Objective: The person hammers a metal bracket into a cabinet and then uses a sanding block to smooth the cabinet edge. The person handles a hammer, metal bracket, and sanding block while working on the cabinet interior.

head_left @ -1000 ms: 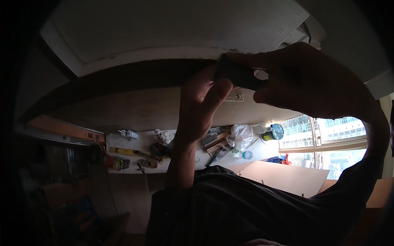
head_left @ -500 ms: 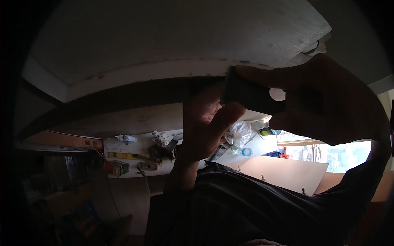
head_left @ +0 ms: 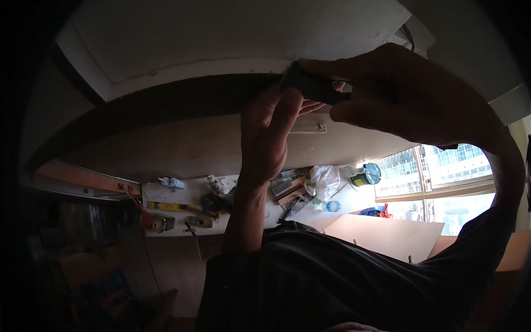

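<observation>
Overhead, both hands meet at a dark, flat, roughly rectangular block (head_left: 316, 87), whose exact kind the dim light hides. My right hand (head_left: 406, 99) grips it from the right, with fingers along its upper and lower edges. From below reaches my left hand (head_left: 264, 141); its thumb lies across the block's left end and its fingers show partly behind. The block's left end is close to the lower edge of a pale cabinet panel (head_left: 210, 39). Beneath that edge runs a dark band (head_left: 166, 99), and a brownish panel (head_left: 182, 144) lies behind my left wrist.
On a white counter (head_left: 188, 193) are a yellow spirit level (head_left: 167, 206), a tape measure (head_left: 162, 223), a clear plastic bag (head_left: 324, 180), a small blue bottle (head_left: 333, 206) and a large water jug (head_left: 367, 175). A pale board (head_left: 387, 232) leans near a bright window (head_left: 451, 166) at right.
Both hands and the block appear higher and slightly further left in the picture. The view has shifted, showing more of the window and the brownish panel. Both hands keep hold of the block.
</observation>
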A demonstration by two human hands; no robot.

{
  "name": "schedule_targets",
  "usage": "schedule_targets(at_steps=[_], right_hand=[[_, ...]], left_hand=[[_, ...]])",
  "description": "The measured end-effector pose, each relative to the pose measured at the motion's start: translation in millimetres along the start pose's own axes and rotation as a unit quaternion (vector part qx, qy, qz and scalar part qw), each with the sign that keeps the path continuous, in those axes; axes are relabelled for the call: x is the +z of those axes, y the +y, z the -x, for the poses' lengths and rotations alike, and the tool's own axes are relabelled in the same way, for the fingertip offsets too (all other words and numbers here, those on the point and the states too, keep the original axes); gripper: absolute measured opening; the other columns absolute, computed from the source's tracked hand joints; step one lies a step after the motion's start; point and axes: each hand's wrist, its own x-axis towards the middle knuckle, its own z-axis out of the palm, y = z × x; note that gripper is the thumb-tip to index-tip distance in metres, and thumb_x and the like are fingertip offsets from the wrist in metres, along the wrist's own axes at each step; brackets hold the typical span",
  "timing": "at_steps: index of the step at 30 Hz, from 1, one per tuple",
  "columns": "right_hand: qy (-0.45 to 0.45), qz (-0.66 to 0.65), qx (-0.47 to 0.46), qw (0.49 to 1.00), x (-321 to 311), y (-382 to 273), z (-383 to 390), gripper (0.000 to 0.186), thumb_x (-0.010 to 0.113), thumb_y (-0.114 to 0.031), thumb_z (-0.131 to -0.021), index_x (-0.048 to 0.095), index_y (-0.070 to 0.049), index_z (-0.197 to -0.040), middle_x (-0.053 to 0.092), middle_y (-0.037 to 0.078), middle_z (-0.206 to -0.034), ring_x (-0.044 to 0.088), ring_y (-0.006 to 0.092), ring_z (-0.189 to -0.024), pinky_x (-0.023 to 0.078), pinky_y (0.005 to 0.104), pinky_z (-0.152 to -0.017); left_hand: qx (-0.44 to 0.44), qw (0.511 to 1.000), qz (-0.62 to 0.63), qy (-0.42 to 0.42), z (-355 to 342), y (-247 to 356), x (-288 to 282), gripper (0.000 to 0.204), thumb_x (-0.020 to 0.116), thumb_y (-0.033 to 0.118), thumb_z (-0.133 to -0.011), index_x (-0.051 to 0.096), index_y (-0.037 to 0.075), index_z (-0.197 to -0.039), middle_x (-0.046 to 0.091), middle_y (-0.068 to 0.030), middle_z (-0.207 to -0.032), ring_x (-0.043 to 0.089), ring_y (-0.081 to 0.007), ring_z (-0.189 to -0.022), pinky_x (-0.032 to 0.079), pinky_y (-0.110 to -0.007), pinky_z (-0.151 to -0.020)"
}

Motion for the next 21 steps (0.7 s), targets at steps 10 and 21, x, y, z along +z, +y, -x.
schedule_targets(at_steps=[10, 21], right_hand=[[-0.130, -0.048, 0.113, 0.984, -13.5, -17.6, -10.1, 0.061, 0.073, -0.016, -0.089, 0.054, -0.008, -0.147, 0.073, 0.017, -0.101, 0.072, 0.0215, -0.083, 0.056, 0.0357, -0.073], [-0.051, -0.098, -0.010, 0.994, -0.3, -0.4, -24.7, 0.063, 0.072, -0.011, -0.089, 0.051, -0.006, -0.149, 0.072, 0.014, -0.096, 0.069, 0.0185, -0.073, 0.056, 0.0328, -0.070]], left_hand=[[-0.005, 0.999, -0.047, -0.020, 4.6, -0.2, -18.4, 0.041, 0.059, 0.034, -0.106, 0.066, -0.002, -0.124, 0.072, -0.0131, -0.106, 0.067, -0.0177, -0.102, 0.052, -0.036, -0.094], [-0.007, 0.998, 0.052, 0.017, 5.4, -1.7, -18.2, 0.032, 0.059, 0.027, -0.106, 0.068, -0.002, -0.118, 0.073, -0.0157, -0.109, 0.070, -0.0211, -0.105, 0.054, -0.039, -0.098]])
